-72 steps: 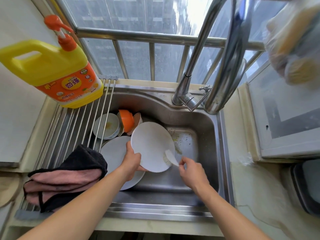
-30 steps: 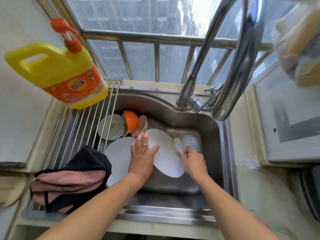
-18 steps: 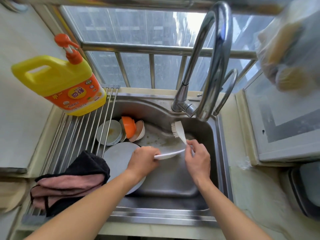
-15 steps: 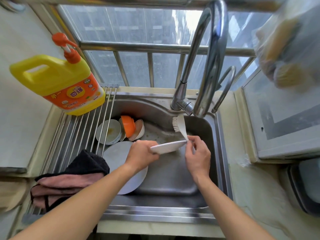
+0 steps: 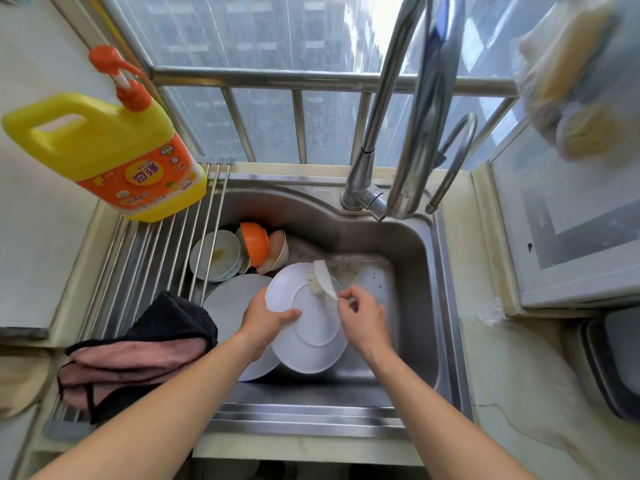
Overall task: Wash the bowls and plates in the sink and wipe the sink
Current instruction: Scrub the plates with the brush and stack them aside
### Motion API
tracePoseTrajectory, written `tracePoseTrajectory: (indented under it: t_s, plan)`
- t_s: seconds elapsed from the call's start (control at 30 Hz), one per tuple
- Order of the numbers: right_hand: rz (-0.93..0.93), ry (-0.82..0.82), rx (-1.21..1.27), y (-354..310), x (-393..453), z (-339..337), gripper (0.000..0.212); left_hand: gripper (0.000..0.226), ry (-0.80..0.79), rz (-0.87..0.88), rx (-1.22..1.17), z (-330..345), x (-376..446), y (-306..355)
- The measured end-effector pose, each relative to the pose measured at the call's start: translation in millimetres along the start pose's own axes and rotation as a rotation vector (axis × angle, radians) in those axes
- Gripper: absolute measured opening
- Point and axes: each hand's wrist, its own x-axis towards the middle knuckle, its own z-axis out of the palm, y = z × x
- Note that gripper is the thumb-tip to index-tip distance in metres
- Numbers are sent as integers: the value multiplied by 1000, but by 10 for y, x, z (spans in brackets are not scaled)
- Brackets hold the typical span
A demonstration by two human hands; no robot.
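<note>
Left hand (image 5: 266, 322) gripping white plate (image 5: 308, 341) over the sink (image 5: 415, 289), right hand (image 5: 362, 318) pinching brush (image 5: 320, 278), bristles on plate's back

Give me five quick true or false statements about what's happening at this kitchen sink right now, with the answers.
1. The left hand grips the round white plate by its rim. True.
2. The right hand holds a green sponge. False: it pinches a white dish brush.
3. The orange bowl sits on the windowsill. False: it lies in the steel sink.
4. The yellow detergent bottle stands left of the sink. True.
5. Water streams from the chrome faucet. False: none visible.
</note>
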Motion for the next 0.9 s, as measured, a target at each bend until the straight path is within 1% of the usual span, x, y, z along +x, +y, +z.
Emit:
tracePoseTrajectory:
  t_s: [0.07, 0.1, 0.13, 0.23, 0.27, 0.3, 0.4, 0.43, 0.47, 0.53, 0.57, 0.6, 0.7, 0.73, 0.77, 0.83, 0.87, 0.9]
  plan:
    - [-101, -135, -1, -80, -5, 56, 8, 62, 26, 9, 42, -26, 4, -11]
    - [-130, -171, -29, -94, 2, 65, 8, 60, 37, 16, 74, -50, 9, -12]
    - [-123, -156, -73, -87, 26, 61, 9, 58, 42, 23, 109, -78, 10, -8]
    - [12, 52, -154, -50, 138, -7, 12, 53, 26, 51, 175, -134, -6, 18]
    - [14, 83, -143, -59, 155, -19, 12, 51, 24, 59, 189, -134, -7, 24]
    - [-24, 62, -118, -88, 160, -16, 11, 50, 25, 67, 203, -130, -10, 32]
    - [-200, -177, -91, -266, 53, 33, 8, 55, 49, 86, 243, -106, -8, 53]
    - [-225, -199, -116, -277, 27, 50, 9, 56, 60, 85, 250, -98, -9, 59]
    - [-205, -152, -141, -254, 40, 72, 9, 53, 76, 78, 258, -95, -15, 66]
    - [-75, 38, -197, -187, 90, 80, 10, 47, 98, 64, 269, -93, -31, 73]
    - [-20, 82, -216, -165, 100, 83, 11, 46, 104, 64, 269, -90, -37, 76]
    - [-19, 57, -198, -160, 93, 89, 11, 46, 109, 65, 273, -91, -42, 80]
    - [-161, -177, -87, -215, -1, 130, 7, 52, 108, 103, 305, -107, -42, 88]
    - [-170, -180, -104, -197, -4, 126, 6, 53, 103, 110, 314, -117, -47, 95]
    - [-134, -122, -137, -152, 36, 117, 7, 52, 98, 111, 321, -126, -53, 100]
    - [14, 73, -244, -59, 115, 61, 11, 50, 96, 109, 322, -132, -71, 113]
    - [48, 112, -268, -28, 127, 41, 12, 50, 98, 108, 316, -127, -78, 127]
    - [23, 91, -247, -24, 116, 35, 12, 50, 103, 110, 315, -117, -78, 141]
